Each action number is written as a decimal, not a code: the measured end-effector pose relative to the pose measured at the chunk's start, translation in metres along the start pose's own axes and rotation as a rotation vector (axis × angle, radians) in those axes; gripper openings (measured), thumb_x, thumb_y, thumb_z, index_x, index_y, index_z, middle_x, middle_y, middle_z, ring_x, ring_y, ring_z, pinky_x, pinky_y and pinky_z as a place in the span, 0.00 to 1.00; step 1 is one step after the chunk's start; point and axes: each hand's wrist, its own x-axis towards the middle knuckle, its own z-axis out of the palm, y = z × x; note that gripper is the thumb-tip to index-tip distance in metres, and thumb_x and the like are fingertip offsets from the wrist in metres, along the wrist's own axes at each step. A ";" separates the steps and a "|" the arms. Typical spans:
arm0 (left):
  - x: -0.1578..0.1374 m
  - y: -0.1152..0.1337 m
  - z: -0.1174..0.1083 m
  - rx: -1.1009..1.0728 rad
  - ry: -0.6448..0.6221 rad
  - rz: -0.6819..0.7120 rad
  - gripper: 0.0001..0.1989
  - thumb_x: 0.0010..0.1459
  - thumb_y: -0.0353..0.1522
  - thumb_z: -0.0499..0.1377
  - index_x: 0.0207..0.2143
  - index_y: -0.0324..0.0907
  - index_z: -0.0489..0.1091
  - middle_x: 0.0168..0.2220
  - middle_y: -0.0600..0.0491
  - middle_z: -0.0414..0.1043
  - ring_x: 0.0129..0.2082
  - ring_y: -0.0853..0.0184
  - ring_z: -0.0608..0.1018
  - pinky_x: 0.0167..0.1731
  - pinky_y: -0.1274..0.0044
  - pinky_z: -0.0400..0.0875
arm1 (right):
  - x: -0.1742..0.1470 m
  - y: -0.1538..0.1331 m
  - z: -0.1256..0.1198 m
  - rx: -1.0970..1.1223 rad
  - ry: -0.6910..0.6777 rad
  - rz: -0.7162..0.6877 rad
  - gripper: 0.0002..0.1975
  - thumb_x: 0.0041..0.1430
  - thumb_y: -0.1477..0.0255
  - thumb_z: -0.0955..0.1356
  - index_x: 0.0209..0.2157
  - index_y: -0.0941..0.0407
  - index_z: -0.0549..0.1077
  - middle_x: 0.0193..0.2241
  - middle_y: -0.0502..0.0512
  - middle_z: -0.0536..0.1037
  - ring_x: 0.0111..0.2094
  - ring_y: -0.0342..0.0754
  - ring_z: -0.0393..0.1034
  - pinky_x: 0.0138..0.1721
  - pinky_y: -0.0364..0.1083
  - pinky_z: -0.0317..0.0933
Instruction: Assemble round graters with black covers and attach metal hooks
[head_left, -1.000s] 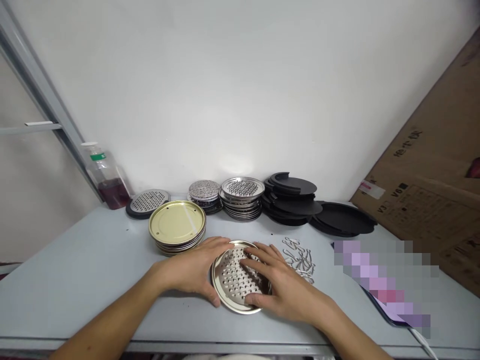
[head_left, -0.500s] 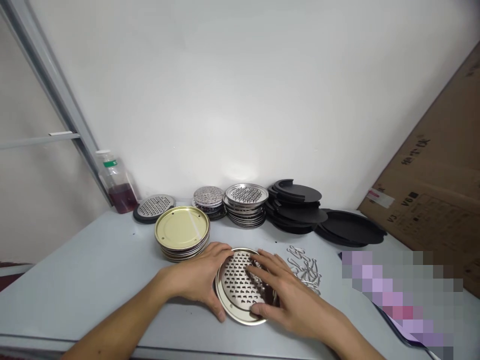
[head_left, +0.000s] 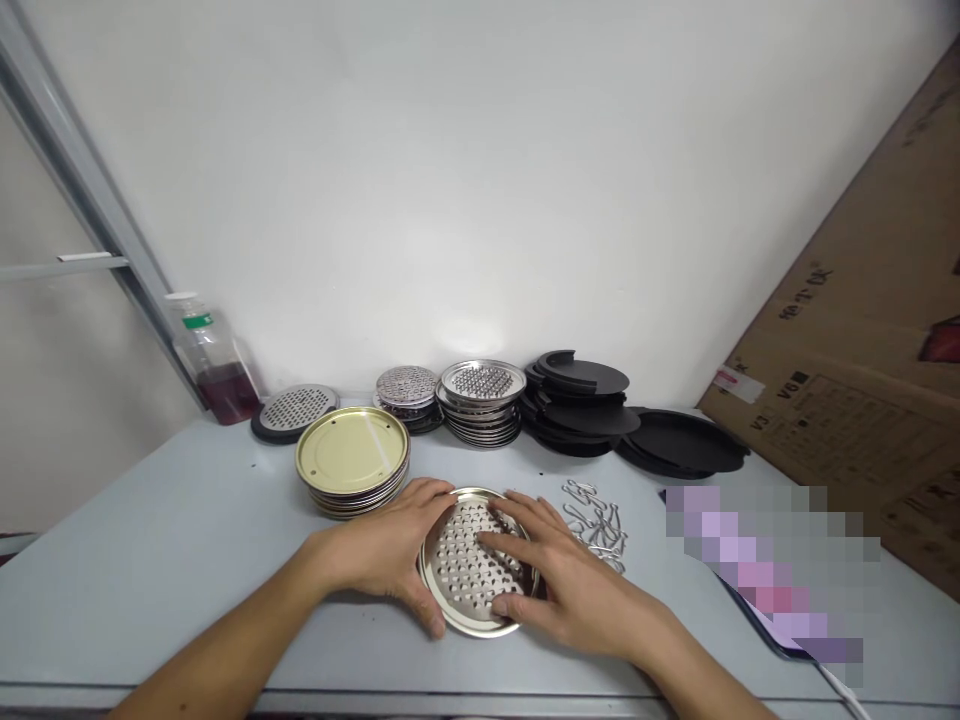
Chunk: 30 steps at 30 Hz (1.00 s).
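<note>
Passage: bare tabletop (head_left: 150,560) outward of the left hand (head_left: 397,555); narrow strip between perforated disc (head_left: 459,565) and front edge (head_left: 465,692). Obstacles: gold-topped stack (head_left: 352,452), just beyond left hand; wire hooks (head_left: 600,522), just beyond right hand (head_left: 559,570); black trays (head_left: 589,412), along wall (head_left: 480,200); cardboard box (head_left: 855,330), right end.

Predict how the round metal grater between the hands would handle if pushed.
The grater is probably stiff: it looks like metal with a formed rim. Its punched face might catch skin. It seems unlikely to roll, lying flat on the table.
</note>
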 end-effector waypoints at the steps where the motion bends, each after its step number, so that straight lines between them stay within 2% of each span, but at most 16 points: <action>1: 0.000 0.000 0.000 0.003 0.001 -0.005 0.61 0.31 0.51 0.74 0.66 0.44 0.54 0.65 0.40 0.54 0.65 0.46 0.56 0.63 0.58 0.53 | 0.000 0.000 0.000 -0.001 -0.002 0.002 0.32 0.57 0.54 0.70 0.62 0.45 0.66 0.68 0.56 0.54 0.69 0.66 0.39 0.66 0.68 0.35; 4: 0.001 0.000 0.001 -0.003 0.010 -0.011 0.59 0.32 0.50 0.74 0.66 0.45 0.55 0.65 0.40 0.54 0.66 0.45 0.55 0.63 0.58 0.53 | 0.000 0.001 0.001 0.005 -0.008 0.003 0.32 0.57 0.54 0.69 0.62 0.45 0.64 0.68 0.55 0.56 0.69 0.65 0.41 0.66 0.68 0.34; 9: 0.001 0.000 0.001 -0.031 0.022 -0.021 0.60 0.30 0.50 0.75 0.65 0.47 0.56 0.65 0.41 0.54 0.65 0.45 0.56 0.63 0.58 0.54 | 0.002 0.003 0.003 0.025 0.015 -0.008 0.40 0.56 0.54 0.70 0.66 0.50 0.58 0.67 0.57 0.57 0.69 0.65 0.42 0.67 0.67 0.33; 24: 0.002 0.005 -0.001 -0.010 -0.013 -0.015 0.57 0.33 0.49 0.75 0.65 0.52 0.56 0.64 0.44 0.55 0.65 0.45 0.56 0.63 0.58 0.54 | 0.003 0.001 0.000 0.021 0.009 -0.005 0.39 0.55 0.52 0.70 0.65 0.51 0.61 0.68 0.57 0.56 0.69 0.65 0.42 0.67 0.68 0.32; 30: 0.002 0.007 -0.002 -0.008 -0.018 -0.017 0.58 0.33 0.49 0.74 0.66 0.53 0.54 0.65 0.45 0.55 0.65 0.45 0.55 0.63 0.58 0.53 | 0.003 0.002 0.001 0.030 0.015 0.002 0.42 0.55 0.52 0.70 0.67 0.51 0.57 0.68 0.56 0.56 0.69 0.64 0.42 0.67 0.67 0.33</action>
